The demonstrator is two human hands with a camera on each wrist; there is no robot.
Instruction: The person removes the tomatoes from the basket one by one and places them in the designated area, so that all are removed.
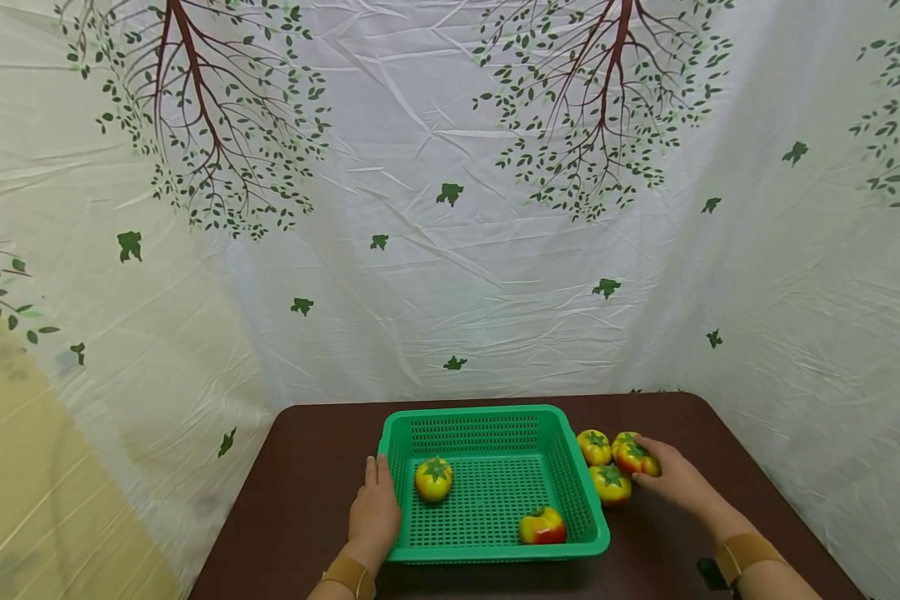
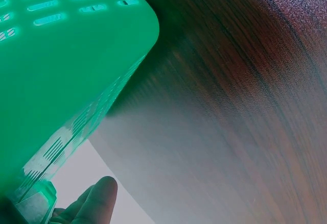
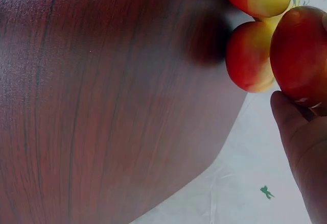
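At your far left, a yellow area borders the white curtain, which is printed with trees growing downward and scattered green leaves. In front of it stands the dark brown bench. Your left hand, with a tan band at the wrist, rests against the left side of the green basket; the fingers in sight are straight, close together and pointing away from you. Your left thumb is hidden, so you cannot tell how it lies.

The basket, rectangular and perforated, sits on the bench. Inside, near its left wall, you have a yellow fruit, green leafy top showing; near its front right corner lies a yellow-and-red fruit, tilted.

Just right of the basket, three more fruits cluster on the bench: a back-left fruit, a front fruit and a back-right fruit, partly covered by the held fruit. Your right hand pinches that one between thumb and fingers; you cannot tell whether it is clear of the bench. A tan strap circles your right wrist.
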